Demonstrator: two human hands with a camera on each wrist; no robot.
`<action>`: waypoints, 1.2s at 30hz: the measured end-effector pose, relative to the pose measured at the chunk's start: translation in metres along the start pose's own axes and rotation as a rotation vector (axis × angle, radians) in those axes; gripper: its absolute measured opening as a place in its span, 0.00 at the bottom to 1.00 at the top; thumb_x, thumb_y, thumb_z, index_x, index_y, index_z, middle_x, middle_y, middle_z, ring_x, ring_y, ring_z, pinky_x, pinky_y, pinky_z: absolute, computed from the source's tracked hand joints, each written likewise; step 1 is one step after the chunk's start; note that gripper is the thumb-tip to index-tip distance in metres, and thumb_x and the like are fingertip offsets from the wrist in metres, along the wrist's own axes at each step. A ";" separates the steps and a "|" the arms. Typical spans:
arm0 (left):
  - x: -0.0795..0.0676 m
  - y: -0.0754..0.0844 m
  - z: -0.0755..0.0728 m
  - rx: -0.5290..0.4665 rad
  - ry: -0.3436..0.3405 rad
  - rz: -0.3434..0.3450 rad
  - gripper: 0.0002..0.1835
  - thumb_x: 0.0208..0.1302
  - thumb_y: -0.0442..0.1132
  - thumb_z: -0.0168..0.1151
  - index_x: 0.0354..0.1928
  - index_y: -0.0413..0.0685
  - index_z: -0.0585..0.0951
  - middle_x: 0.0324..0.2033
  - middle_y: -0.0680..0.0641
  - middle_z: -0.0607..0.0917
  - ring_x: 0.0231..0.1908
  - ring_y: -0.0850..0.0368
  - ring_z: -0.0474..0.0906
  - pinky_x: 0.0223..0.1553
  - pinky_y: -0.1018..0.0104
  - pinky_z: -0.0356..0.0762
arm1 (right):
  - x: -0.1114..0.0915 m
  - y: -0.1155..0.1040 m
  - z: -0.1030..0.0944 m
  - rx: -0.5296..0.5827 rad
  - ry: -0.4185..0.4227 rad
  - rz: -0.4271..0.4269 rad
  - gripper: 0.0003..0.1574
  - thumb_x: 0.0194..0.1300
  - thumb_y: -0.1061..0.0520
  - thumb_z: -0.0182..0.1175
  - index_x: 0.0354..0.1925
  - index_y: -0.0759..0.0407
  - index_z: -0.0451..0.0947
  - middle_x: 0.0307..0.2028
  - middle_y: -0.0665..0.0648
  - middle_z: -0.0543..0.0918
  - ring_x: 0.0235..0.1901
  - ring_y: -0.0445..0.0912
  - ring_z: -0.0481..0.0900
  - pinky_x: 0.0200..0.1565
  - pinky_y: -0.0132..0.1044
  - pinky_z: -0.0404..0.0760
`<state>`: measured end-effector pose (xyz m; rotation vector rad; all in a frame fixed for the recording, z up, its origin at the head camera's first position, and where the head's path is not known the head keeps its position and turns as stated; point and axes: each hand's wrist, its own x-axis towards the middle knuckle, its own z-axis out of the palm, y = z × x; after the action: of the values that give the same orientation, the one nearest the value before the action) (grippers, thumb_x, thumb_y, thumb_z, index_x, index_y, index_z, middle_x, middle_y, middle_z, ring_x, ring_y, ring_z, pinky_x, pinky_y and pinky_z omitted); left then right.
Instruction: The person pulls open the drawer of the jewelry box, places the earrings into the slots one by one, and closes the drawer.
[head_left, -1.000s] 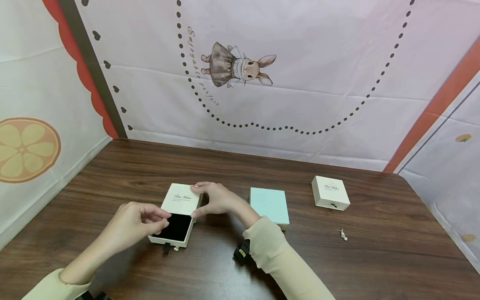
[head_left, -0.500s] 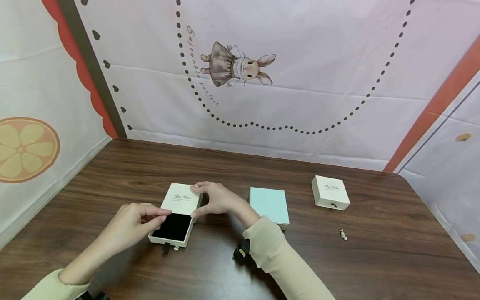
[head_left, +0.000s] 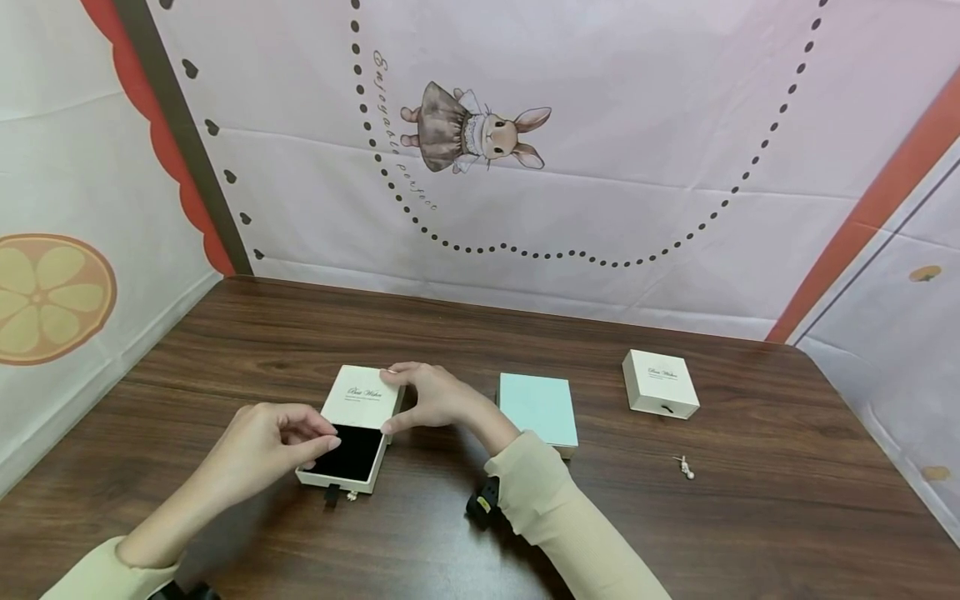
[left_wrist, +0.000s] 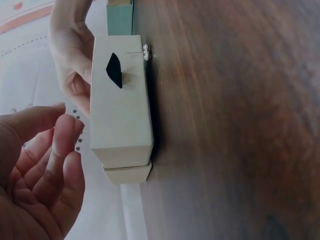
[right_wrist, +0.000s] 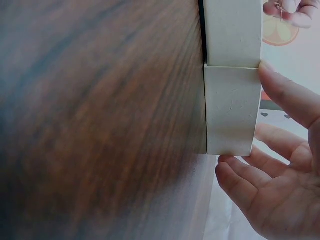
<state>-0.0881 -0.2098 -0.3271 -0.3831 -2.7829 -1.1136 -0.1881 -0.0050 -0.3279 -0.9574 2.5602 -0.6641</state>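
The white jewelry box [head_left: 362,397] has its drawer pulled toward me, with black padding [head_left: 352,451] inside. My right hand [head_left: 438,398] grips its sleeve from the right, thumb at the front edge and fingers at the back. Over the drawer's left side, my left hand [head_left: 273,437] pinches a small earring [right_wrist: 281,9], whose thin pin shows in the right wrist view; the fingers mostly hide it. A second small sparkly earring [left_wrist: 147,52] lies on the table against the drawer's front, beside the black pull tab [left_wrist: 114,70].
A pale turquoise box [head_left: 538,409] stands right of the right hand. Farther right are a smaller white box [head_left: 661,384] and an earring with a pearl [head_left: 685,468] on the wooden table [head_left: 795,467]. A printed cloth [head_left: 637,125] hangs behind.
The left hand turned its fingertips over the drawer and back slightly, the earring passing out of the head view's sight. The right hand and the boxes stay in place.
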 end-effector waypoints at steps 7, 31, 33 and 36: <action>0.001 0.000 -0.001 0.075 0.014 -0.013 0.05 0.51 0.40 0.67 0.31 0.52 0.86 0.21 0.57 0.84 0.15 0.73 0.69 0.16 0.73 0.67 | -0.001 0.000 0.000 -0.001 0.005 -0.002 0.48 0.48 0.45 0.68 0.65 0.52 0.60 0.66 0.52 0.62 0.66 0.47 0.58 0.63 0.38 0.61; 0.008 -0.011 -0.004 0.121 -0.071 -0.061 0.06 0.50 0.46 0.67 0.32 0.58 0.86 0.14 0.61 0.79 0.14 0.71 0.64 0.15 0.73 0.61 | -0.001 0.000 0.000 -0.009 -0.010 0.006 0.49 0.50 0.44 0.67 0.66 0.50 0.58 0.67 0.52 0.60 0.66 0.49 0.56 0.64 0.41 0.59; 0.008 -0.011 -0.004 0.122 -0.079 -0.068 0.06 0.50 0.46 0.67 0.31 0.58 0.86 0.13 0.61 0.78 0.14 0.71 0.64 0.14 0.73 0.61 | -0.001 0.001 0.000 -0.006 -0.007 0.004 0.49 0.49 0.44 0.67 0.66 0.51 0.58 0.67 0.52 0.60 0.66 0.49 0.57 0.64 0.41 0.59; 0.008 -0.012 -0.004 0.126 -0.096 -0.076 0.06 0.49 0.45 0.67 0.32 0.58 0.86 0.14 0.61 0.79 0.14 0.71 0.65 0.15 0.73 0.61 | -0.001 0.000 0.000 -0.003 -0.008 0.005 0.48 0.50 0.44 0.67 0.65 0.51 0.58 0.67 0.52 0.60 0.66 0.49 0.57 0.64 0.41 0.59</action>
<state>-0.0990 -0.2195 -0.3304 -0.3280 -2.9555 -0.9511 -0.1877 -0.0040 -0.3278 -0.9522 2.5563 -0.6537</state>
